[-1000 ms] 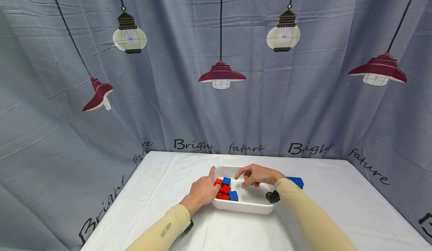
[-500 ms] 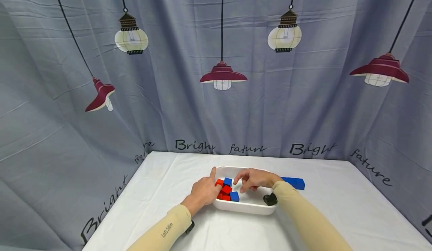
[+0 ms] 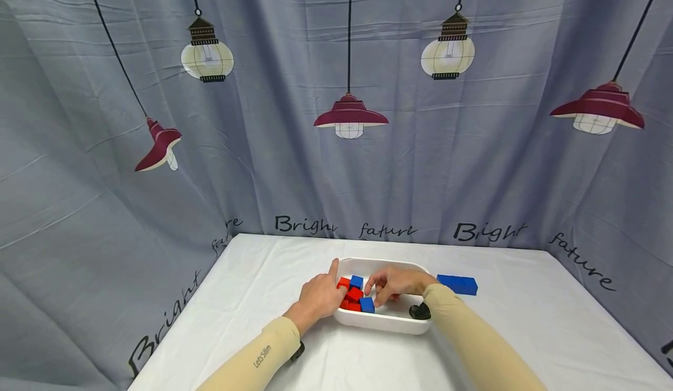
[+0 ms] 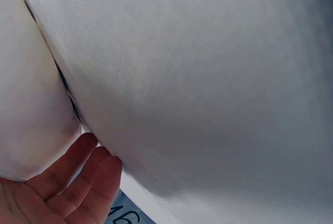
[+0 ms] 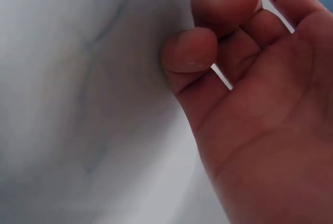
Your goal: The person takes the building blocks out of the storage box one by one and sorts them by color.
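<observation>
A white plastic tray (image 3: 386, 322) stands on the table, with several red cubes (image 3: 355, 294) and two blue cubes grouped at its left end. One blue cube (image 3: 356, 281) lies at the back of the group, the other blue cube (image 3: 367, 305) at its front right. My left hand (image 3: 321, 294) holds the tray's left end, thumb over the inside by the red cubes, index finger extended along the rim; in the left wrist view its other fingers lie against the outside. My right hand (image 3: 396, 281) reaches down inside the tray, fingers bent and apart, thumb and index fingertips close beside the front blue cube.
Right of the tray, behind the right wrist, lies a long blue block (image 3: 457, 284) on the white tablecloth (image 3: 505, 309). A black wrist camera (image 3: 419, 311) on the right wrist overlaps the tray's right end. A grey-blue curtain (image 3: 294, 163) hangs behind the table.
My right hand has come left and lower within the tray, up to the front blue cube, uncovering more of the long blue block. The left hand keeps its place on the tray.
</observation>
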A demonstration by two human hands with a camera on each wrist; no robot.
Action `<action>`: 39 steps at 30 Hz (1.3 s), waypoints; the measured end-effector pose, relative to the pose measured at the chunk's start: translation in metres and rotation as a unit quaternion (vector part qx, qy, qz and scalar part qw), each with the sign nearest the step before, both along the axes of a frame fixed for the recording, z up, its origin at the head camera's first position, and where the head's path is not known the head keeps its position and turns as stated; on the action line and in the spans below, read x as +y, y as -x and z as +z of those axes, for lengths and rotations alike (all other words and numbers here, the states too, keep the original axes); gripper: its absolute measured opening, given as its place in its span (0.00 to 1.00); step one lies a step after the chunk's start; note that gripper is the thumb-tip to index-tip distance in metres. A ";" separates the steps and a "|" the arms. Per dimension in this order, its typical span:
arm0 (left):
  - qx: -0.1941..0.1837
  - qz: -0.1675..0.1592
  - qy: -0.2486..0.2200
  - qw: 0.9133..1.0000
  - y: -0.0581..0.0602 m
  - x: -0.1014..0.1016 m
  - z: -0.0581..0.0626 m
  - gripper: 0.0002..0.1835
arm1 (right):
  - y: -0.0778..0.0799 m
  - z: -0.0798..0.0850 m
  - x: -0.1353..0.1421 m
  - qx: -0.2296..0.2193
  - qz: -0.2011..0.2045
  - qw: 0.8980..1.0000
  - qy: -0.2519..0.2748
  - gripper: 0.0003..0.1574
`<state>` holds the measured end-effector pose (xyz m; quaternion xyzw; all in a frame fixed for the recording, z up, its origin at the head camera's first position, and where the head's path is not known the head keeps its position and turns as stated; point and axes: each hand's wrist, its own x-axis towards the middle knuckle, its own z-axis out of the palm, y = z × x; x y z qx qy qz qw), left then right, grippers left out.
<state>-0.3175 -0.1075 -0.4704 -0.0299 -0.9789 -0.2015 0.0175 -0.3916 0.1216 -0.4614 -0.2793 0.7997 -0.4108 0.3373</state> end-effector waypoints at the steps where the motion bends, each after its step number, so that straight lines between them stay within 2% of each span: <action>1: 0.000 0.000 0.001 1.000 0.000 0.000 0.000 0.40 | 0.000 0.000 0.000 0.000 0.004 1.000 -0.001 0.17; 18: -0.005 0.006 -0.003 1.000 0.001 0.000 0.002 0.40 | 0.002 -0.002 -0.003 0.003 0.012 1.000 -0.014 0.16; 39: 0.000 0.007 0.004 1.000 -0.001 0.002 0.002 0.40 | 0.000 0.001 0.000 0.026 -0.025 0.999 -0.021 0.15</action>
